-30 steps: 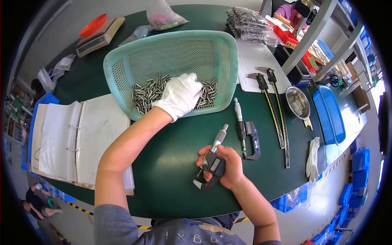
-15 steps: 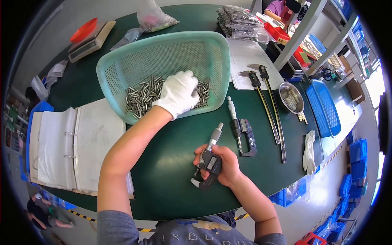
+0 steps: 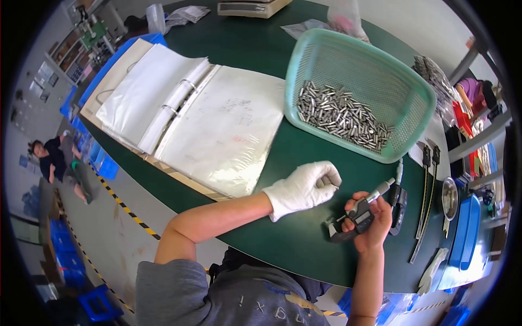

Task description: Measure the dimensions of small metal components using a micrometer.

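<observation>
My left hand (image 3: 304, 188), in a white glove, is closed over the table in front of the basket. Its thumb and fingertips meet in a pinch, and whatever they hold is too small to make out. A digital micrometer (image 3: 361, 213) rests in my bare right hand (image 3: 379, 227), its open frame pointing toward the left hand. Beyond the hands, the green plastic basket (image 3: 405, 103) holds a heap of short metal pins (image 3: 342, 115). A second micrometer (image 3: 399, 206) lies just right of my right hand, partly hidden by it.
An open ring binder (image 3: 228, 125) covers the table's left side. At right lie two calipers (image 3: 426, 190), a metal bowl (image 3: 449, 195), a blue basket (image 3: 466, 231) and a white glove (image 3: 433, 270). A scale (image 3: 253, 7) stands at the back. Another person (image 3: 56, 163) is far left.
My left hand has come out of the basket and back toward the micrometer in my right hand. The view has swung left, showing more of the binder.
</observation>
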`<state>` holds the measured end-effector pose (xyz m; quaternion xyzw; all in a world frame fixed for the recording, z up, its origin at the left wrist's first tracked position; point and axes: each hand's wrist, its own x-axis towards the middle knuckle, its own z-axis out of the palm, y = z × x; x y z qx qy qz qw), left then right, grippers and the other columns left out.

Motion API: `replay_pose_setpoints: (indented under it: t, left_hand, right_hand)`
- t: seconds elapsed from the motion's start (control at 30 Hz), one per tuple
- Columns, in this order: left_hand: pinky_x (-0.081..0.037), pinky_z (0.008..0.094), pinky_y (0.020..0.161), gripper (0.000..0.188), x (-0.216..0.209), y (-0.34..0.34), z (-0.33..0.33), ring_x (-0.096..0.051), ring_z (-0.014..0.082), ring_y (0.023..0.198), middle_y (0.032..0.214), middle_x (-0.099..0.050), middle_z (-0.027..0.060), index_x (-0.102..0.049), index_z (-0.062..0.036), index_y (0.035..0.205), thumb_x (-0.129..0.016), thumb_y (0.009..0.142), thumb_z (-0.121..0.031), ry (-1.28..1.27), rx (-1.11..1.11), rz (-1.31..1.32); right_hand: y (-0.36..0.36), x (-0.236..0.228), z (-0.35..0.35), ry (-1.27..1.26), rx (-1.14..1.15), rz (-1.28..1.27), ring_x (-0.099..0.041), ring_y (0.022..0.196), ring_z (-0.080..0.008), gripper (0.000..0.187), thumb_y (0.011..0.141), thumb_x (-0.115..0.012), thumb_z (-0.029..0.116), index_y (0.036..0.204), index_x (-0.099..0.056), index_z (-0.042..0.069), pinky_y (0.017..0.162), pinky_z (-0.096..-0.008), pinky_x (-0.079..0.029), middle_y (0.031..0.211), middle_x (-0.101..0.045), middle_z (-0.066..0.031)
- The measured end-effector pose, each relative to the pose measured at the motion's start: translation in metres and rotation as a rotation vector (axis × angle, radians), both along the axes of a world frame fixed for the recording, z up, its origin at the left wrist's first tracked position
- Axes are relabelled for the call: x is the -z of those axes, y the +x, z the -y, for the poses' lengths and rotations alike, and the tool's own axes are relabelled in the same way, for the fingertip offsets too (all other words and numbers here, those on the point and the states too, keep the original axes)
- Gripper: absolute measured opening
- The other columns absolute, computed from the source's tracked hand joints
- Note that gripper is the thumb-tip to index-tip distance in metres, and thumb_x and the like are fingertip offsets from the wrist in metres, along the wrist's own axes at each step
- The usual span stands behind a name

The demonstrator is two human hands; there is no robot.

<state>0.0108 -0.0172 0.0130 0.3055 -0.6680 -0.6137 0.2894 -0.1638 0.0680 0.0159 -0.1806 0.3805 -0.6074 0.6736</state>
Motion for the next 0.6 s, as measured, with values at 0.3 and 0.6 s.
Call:
replay_pose_setpoints:
  t: [0.3, 0.6]
  left_hand:
    - [-0.046, 0.0211, 0.069, 0.013, 0.005, -0.008, -0.011, -0.055, 0.0080, 0.073, 0.081, -0.057, 0.0037, -0.054, 0.0000, 0.090, -0.059, 0.080, -0.006, 0.523, 0.100, -0.228]
    - [-0.042, 0.0174, 0.064, 0.010, 0.008, -0.006, -0.009, -0.052, 0.0057, 0.072, 0.081, -0.055, 0.0012, -0.056, -0.0012, 0.087, -0.059, 0.078, 0.001, 0.339, 0.226, -0.123]
  right_hand:
    - [0.003, -0.005, 0.029, 0.120, -0.014, 0.002, -0.044, 0.039, -0.0190, 0.064, 0.085, -0.022, 0.057, 0.087, -0.050, -0.001, 0.038, -0.0285, -0.036, 0.065, -0.055, -0.0132]
    - [-0.017, -0.002, 0.022, 0.120, -0.033, 0.099, -0.043, 0.037, -0.0156, 0.062, 0.088, -0.012, 0.047, 0.088, -0.051, -0.002, 0.038, -0.0257, -0.038, 0.067, -0.057, -0.0148]
